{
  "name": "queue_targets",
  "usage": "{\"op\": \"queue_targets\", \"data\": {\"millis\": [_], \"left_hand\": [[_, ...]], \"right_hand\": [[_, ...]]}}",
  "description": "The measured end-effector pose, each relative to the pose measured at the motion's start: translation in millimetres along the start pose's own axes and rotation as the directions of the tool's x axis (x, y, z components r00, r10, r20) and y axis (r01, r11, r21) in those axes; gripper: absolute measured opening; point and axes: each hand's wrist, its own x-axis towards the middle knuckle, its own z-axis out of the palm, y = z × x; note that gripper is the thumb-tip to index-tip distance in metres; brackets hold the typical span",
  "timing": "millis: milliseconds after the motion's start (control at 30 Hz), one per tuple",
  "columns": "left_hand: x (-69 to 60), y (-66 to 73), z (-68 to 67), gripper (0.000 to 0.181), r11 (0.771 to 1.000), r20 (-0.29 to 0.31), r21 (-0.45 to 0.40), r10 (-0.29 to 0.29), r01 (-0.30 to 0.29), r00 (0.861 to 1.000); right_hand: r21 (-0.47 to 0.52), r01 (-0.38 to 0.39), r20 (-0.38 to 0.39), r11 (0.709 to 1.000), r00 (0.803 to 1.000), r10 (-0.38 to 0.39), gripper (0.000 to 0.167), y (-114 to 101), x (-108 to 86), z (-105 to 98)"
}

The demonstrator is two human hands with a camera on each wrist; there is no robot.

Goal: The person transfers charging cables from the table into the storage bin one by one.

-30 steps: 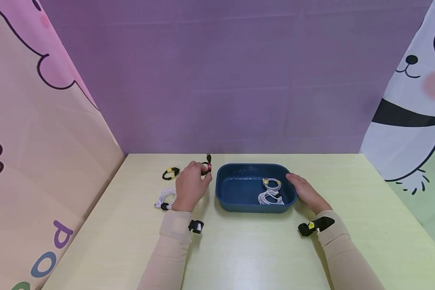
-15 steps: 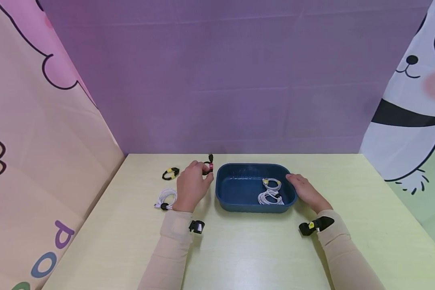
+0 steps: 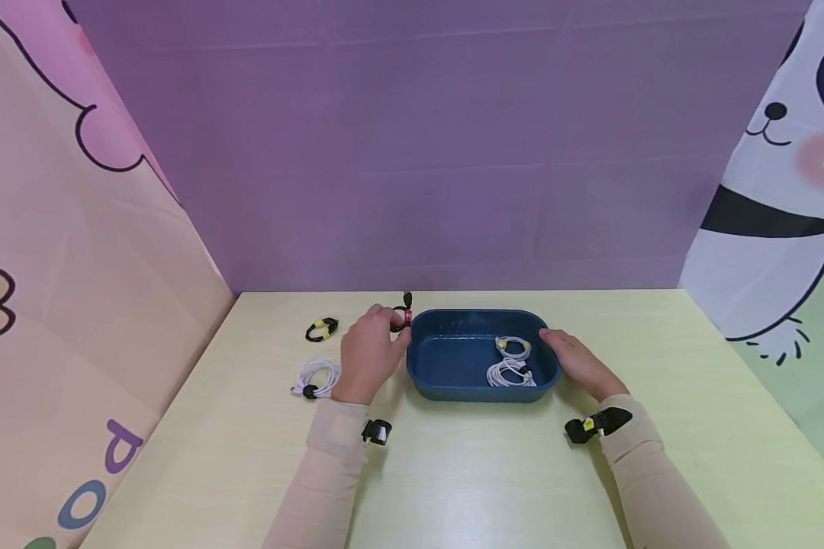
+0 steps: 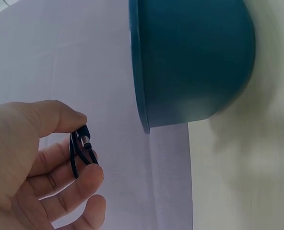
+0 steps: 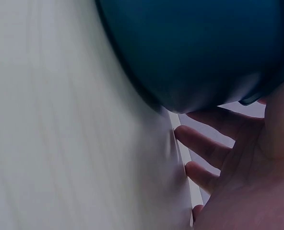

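Between thumb and fingers my left hand [image 3: 371, 357] pinches a coiled black cable [image 3: 407, 315] with a red tie, held up beside the left end of a blue bin [image 3: 477, 394]. In the left wrist view the black cable [image 4: 85, 140] shows its metal plug tip, apart from the bin wall [image 4: 195, 62]. My right hand [image 3: 580, 364] holds the bin's right end, thumb at the rim and fingers along the outer wall. Inside the bin, toward the right, lie a white cable with yellow ties [image 3: 519, 353] and a white cable coil with a black tie [image 3: 500, 375].
Left of my left hand, a black cable with yellow ties [image 3: 329, 325] lies on the pale table [image 3: 467, 473]. Nearer me lies a white cable coil [image 3: 305, 375] with a black tie. A purple cloth [image 3: 453, 152] hangs behind the table's back edge.
My left hand has moved a little to the right with the black cable, closer to the bin's left end. The right hand keeps its hold on the bin.
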Motion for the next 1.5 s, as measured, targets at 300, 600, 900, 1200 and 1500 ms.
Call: {"op": "queue_targets", "data": {"millis": [300,600,900,1200,1500], "left_hand": [[-4.1,0.1,4.3,0.016,0.999,0.022,0.024,0.030,-0.030,0.999],[-4.7,5.0,3.8,0.018,0.998,0.035,0.023,0.053,-0.054,0.998],[-7.1,12.1,8.0,0.019,0.997,0.056,0.021,0.076,-0.078,0.995],[-8.8,17.0,10.0,0.019,0.994,0.069,0.034,0.104,-0.107,0.992],[-10.0,18.8,12.6,0.019,0.994,0.093,0.015,0.103,-0.105,0.990]], "right_hand": [[0.005,0.003,-0.004,1.000,1.000,-0.003,0.082,0.2,4.0,4.8],[0.009,0.002,-0.006,1.000,1.000,-0.002,0.081,-2.1,4.9,5.9],[0.012,0.006,-0.004,1.000,1.000,-0.006,0.083,-0.2,5.5,3.9],[0.017,-0.017,0.006,1.000,1.000,0.017,0.084,-3.2,2.6,3.3],[0.016,0.000,-0.001,1.000,1.000,0.000,0.081,-4.3,-0.2,2.9]]}}
